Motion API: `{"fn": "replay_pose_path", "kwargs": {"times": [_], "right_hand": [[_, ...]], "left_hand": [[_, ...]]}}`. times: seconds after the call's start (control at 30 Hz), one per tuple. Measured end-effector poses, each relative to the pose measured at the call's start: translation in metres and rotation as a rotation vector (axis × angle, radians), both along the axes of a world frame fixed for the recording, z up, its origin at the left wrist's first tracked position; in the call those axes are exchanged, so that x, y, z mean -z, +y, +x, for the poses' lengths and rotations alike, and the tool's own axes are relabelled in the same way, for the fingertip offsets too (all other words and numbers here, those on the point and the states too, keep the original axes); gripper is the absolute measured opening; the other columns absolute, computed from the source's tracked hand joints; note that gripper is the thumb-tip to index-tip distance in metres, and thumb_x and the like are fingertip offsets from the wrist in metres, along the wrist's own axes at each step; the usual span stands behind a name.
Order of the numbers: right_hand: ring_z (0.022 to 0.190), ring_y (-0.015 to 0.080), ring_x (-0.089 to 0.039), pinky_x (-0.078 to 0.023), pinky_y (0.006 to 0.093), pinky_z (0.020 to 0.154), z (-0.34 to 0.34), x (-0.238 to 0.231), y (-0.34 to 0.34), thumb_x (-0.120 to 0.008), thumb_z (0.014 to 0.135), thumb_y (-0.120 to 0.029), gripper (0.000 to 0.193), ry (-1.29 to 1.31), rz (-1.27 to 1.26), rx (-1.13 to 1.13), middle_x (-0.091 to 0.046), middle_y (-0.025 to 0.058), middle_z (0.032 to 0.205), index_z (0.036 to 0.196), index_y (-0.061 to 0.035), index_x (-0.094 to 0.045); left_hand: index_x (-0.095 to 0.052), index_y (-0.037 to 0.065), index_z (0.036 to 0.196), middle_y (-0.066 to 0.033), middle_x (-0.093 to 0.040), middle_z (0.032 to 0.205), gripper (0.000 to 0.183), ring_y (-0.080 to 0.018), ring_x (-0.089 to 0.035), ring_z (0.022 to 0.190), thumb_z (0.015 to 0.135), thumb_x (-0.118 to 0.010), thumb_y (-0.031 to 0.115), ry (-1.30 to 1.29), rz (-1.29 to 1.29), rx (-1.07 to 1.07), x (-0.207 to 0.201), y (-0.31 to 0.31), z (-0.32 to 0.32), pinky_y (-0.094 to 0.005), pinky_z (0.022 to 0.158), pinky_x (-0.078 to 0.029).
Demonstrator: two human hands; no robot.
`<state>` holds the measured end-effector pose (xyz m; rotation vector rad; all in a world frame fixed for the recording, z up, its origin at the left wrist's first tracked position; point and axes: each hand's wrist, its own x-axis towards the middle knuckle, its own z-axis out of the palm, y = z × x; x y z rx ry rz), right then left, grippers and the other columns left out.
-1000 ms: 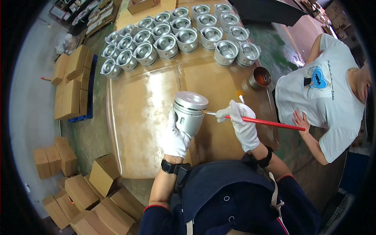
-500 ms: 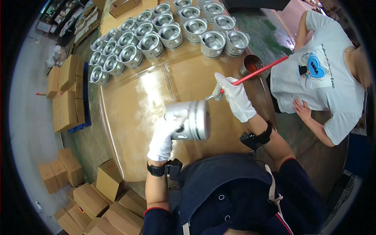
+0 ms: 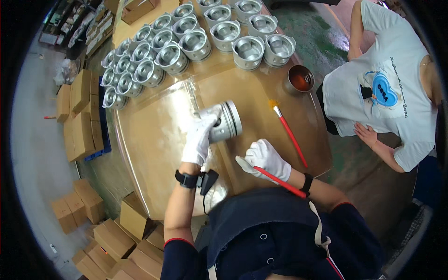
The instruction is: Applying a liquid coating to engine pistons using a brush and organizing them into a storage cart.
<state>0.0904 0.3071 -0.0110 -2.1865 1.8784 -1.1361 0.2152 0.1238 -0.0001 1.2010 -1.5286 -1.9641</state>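
My left hand [image 3: 199, 135], in a white glove, is closed round a silver piston [image 3: 225, 122], held tilted above the brown table [image 3: 254, 91]. The piston's ringed end faces right. My right hand [image 3: 265, 158], also gloved, is nearer my body and closed round a tool with a red handle [image 3: 282, 182]. The handle points down to the right; its working end is hidden by my fingers. A red-handled brush [image 3: 290, 133] with yellow bristles lies on the table just beyond my right hand.
Several upright pistons [image 3: 171, 58] stand in rows along the far side. A metal pot [image 3: 298, 78] of reddish-brown liquid is at the table's right edge. A person in a white T-shirt [image 3: 378, 93] stands at right. Cardboard boxes [image 3: 114, 238] are stacked on the left.
My right hand has drawn back toward my body, its tool's handle swinging from up-right to down-right. The brush on the table now shows. The piston has tilted and risen slightly.
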Motion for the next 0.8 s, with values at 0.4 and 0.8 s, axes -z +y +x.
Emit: {"fn": "replay_pose_path", "kwargs": {"times": [0.4, 0.8], "right_hand": [[0.064, 0.0196, -0.054, -0.042, 0.0346, 0.055, -0.064, 0.012, 0.024, -0.070, 0.081, -0.008, 0.015, 0.158, 0.085, 0.239, -0.052, 0.0024, 0.067, 0.092, -0.0109, -0.062], [0.087, 0.0175, -0.059, -0.050, 0.0358, 0.065, -0.080, 0.052, 0.087, -0.055, 0.083, -0.019, 0.016, 0.288, 0.212, 0.363, -0.059, 0.0000, 0.093, 0.097, -0.0159, -0.061]], "left_hand": [[-0.069, 0.006, 0.080, -0.0181, -0.069, 0.080, 0.018, -0.0349, -0.068, 0.073, 0.079, -0.069, 0.024, -0.727, -1.531, 0.556, 0.030, -0.115, -0.152, -0.0454, 0.064, -0.053], [-0.057, -0.003, 0.070, -0.0029, -0.044, 0.056, 0.036, -0.0078, -0.036, 0.059, 0.097, -0.062, 0.021, -0.405, -0.568, 0.491, -0.010, 0.068, 0.027, -0.0291, 0.052, -0.037]]}}
